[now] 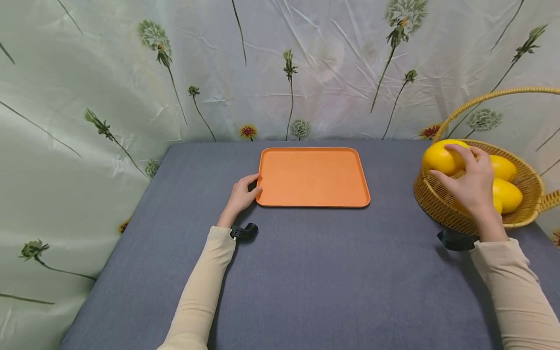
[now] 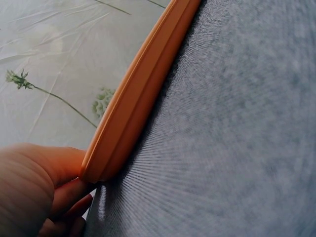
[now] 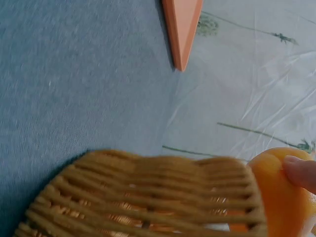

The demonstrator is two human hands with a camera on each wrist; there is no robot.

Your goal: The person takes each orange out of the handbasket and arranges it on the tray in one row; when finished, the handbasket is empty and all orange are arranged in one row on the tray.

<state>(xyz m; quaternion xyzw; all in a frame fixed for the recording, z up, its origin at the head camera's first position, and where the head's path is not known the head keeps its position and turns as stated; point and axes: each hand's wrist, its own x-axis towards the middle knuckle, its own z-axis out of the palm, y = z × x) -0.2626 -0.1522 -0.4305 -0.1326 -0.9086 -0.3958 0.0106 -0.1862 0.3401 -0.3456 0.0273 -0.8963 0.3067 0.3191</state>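
Observation:
At the tray's left edge, my left hand (image 1: 243, 195) pinches the rim of the orange tray (image 1: 312, 177), which lies flat on the table. In the left wrist view the thumb (image 2: 66, 165) is at the tray's corner, with the other fingers curled lower down. My right hand (image 1: 474, 182) grips a smooth, rounded yellow fruit (image 1: 442, 158) at the left rim of the wicker basket (image 1: 446, 211). The right wrist view shows a fingertip (image 3: 296, 170) pressed on that fruit, just beyond the woven basket wall. Several more yellow fruits (image 1: 507, 194) lie inside the basket, partly hidden by the hand.
Over the basket arches a tall wicker handle (image 1: 494, 92). Grey-blue cloth (image 1: 332, 272) covers the table. A pale curtain (image 1: 245, 97) with dandelion prints hangs along the back and left side. Dark wrist straps (image 1: 244, 232) sit at both sleeves.

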